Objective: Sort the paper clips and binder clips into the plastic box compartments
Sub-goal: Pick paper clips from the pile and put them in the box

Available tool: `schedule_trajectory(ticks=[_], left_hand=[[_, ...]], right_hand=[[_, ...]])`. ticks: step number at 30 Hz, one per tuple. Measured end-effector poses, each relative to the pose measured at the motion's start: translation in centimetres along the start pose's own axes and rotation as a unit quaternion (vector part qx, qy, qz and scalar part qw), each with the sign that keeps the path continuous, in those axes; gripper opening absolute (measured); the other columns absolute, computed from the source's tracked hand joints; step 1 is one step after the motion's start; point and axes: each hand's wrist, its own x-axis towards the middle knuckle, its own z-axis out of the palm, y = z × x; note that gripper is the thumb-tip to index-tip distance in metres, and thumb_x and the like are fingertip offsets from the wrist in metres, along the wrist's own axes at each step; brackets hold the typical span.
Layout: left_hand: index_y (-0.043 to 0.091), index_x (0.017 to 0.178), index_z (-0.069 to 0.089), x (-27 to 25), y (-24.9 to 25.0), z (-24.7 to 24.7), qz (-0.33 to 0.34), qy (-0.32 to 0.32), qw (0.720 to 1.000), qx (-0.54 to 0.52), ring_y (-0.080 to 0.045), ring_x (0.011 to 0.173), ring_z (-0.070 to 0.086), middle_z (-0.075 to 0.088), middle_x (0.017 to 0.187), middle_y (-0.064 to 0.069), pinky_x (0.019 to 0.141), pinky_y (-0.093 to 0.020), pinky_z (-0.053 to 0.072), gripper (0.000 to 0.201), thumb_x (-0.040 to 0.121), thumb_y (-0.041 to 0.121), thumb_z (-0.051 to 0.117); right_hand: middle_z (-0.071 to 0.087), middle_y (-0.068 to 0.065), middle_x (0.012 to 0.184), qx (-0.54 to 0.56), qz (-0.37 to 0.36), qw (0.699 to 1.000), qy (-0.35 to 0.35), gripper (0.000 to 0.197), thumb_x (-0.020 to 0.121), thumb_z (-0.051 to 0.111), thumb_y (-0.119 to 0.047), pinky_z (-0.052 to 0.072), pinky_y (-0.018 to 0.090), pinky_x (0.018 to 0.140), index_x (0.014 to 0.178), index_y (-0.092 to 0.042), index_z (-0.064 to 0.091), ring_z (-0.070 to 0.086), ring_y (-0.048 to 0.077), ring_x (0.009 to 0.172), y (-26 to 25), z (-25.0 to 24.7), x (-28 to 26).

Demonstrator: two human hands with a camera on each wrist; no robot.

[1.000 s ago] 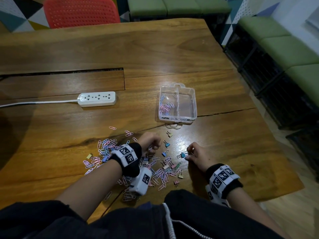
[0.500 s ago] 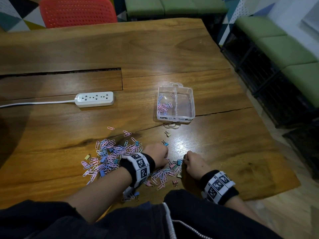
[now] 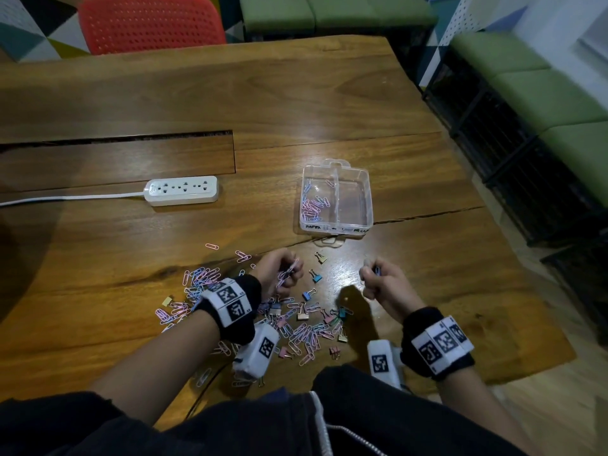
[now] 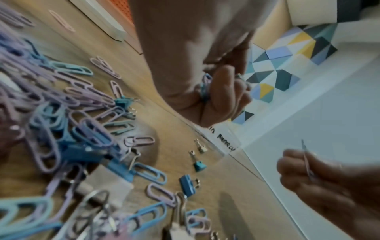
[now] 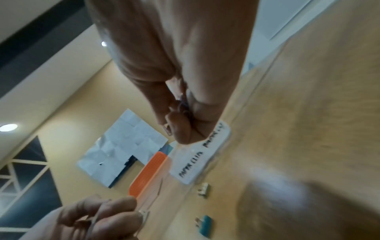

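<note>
The clear plastic box [image 3: 368, 205] has two compartments; the left one holds several pastel paper clips [image 3: 314, 205] and the right one looks bare. A mixed pile of paper clips and binder clips [image 3: 296, 324] lies on the wooden table [image 3: 329, 93] in front of me. My left hand [image 3: 289, 273] hovers above the pile's far edge and grips a bunch of paper clips [image 4: 205, 87]. My right hand [image 3: 371, 274] is raised to the right of it and pinches a small binder clip [image 5: 167, 129], mostly hidden by the fingers. Both hands are just short of the box's near wall.
A white power strip [image 3: 182, 190] with its cord lies to the left of the box. Loose binder clips [image 3: 316, 277] sit between my hands and the box. A red chair [image 3: 151, 24] stands at the table's far side, and green benches [image 3: 543, 93] to the right.
Both hands have risen off the pile and moved forward toward the box. The left has gathered a bunch of paper clips; the right still pinches its clip.
</note>
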Motion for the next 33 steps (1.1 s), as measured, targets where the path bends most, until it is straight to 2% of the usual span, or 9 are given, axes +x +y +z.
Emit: schedule_trajectory(ticks=[6,10,14,17,20,24,28,30,33], left_hand=[[0.010,0.072,0.048,-0.1,0.7,-0.9,-0.059,0.077,0.995,-0.020,-0.008,0.042,0.042,0.047,0.060,-0.002,0.031,-0.015,0.029,0.025,0.095,0.016,0.039],[0.005,0.080,0.048,-0.3,1.3,-1.5,-0.076,0.115,0.971,-0.194,-0.016,0.061,0.047,0.049,0.071,-0.007,0.043,-0.020,0.049,0.019,0.095,0.011,0.038],[0.007,0.079,0.046,0.4,3.3,-1.4,-0.094,0.112,0.950,-0.275,-0.017,0.069,0.047,0.044,0.074,-0.006,0.070,-0.028,0.049,0.022,0.095,0.021,0.039],[0.003,0.109,0.046,1.2,5.4,-0.4,-0.085,0.104,0.958,-0.255,-0.021,0.085,0.050,0.047,0.090,-0.011,0.085,-0.035,0.047,0.025,0.094,0.023,0.043],[0.000,0.132,0.034,2.3,7.6,1.0,-0.052,0.077,0.962,-0.258,-0.030,0.116,0.046,0.044,0.119,-0.020,0.096,-0.036,0.042,0.048,0.093,0.028,0.041],[0.002,0.139,0.028,3.9,10.1,2.5,-0.013,0.048,0.943,-0.330,-0.025,0.112,0.046,0.042,0.128,-0.016,0.079,-0.029,0.045,0.063,0.091,0.040,0.041],[0.002,0.146,0.008,4.7,10.9,3.1,0.017,0.049,0.953,-0.299,-0.035,0.130,0.035,0.016,0.153,-0.020,0.104,-0.040,0.033,0.077,0.091,0.046,0.038],[0.004,0.147,0.014,5.0,10.6,2.9,0.037,0.068,0.965,-0.252,-0.031,0.140,0.022,0.018,0.152,-0.019,0.114,-0.040,0.020,0.072,0.091,0.042,0.039],[0.006,0.131,0.041,4.7,9.4,2.0,0.065,0.114,0.983,-0.129,-0.026,0.125,0.043,0.042,0.134,-0.015,0.101,-0.035,0.039,0.044,0.092,0.027,0.044]], right_hand=[[0.041,0.004,0.067,-0.064,-0.024,0.997,-0.035,0.028,0.090,0.039,0.004,0.038,0.022,0.053,0.067,-0.011,0.039,0.038,0.012,0.055,-6.4,4.0,4.3],[0.048,0.006,0.077,-0.058,-0.012,0.998,0.036,0.026,0.088,0.043,0.005,0.051,0.030,0.068,0.066,-0.009,0.044,0.047,0.014,0.065,-8.9,6.1,8.3],[0.052,0.021,0.122,-0.155,-0.006,0.987,0.041,0.028,0.094,0.037,-0.003,0.040,0.045,0.103,0.115,0.001,0.053,0.056,0.031,0.106,-9.1,6.8,10.1],[0.047,0.018,0.135,-0.182,-0.057,0.980,0.056,0.034,0.094,0.035,-0.002,0.034,0.039,0.109,0.124,0.002,0.049,0.043,0.028,0.126,-8.4,6.2,9.9],[0.058,0.012,0.115,-0.151,-0.096,0.981,0.073,0.023,0.091,0.041,-0.001,0.041,0.037,0.098,0.106,-0.002,0.059,0.050,0.027,0.113,-7.1,4.5,8.8],[0.060,0.003,0.081,-0.074,-0.100,0.988,0.093,0.004,0.086,0.056,-0.004,0.051,0.018,0.069,0.087,-0.006,0.059,0.057,0.014,0.076,-4.9,2.2,6.3],[0.058,0.006,0.066,-0.036,-0.092,0.989,0.107,0.014,0.082,0.060,-0.002,0.048,0.012,0.051,0.070,-0.008,0.056,0.055,0.009,0.055,-3.4,1.6,4.6],[0.056,0.007,0.064,-0.034,-0.084,0.990,0.110,0.015,0.082,0.060,-0.001,0.047,0.012,0.047,0.069,-0.006,0.055,0.053,0.013,0.056,-3.3,1.9,4.7],[0.056,0.005,0.065,-0.083,-0.080,0.987,0.115,0.015,0.080,0.063,0.000,0.048,0.011,0.046,0.070,-0.008,0.054,0.053,0.013,0.056,-4.2,2.9,5.8]])
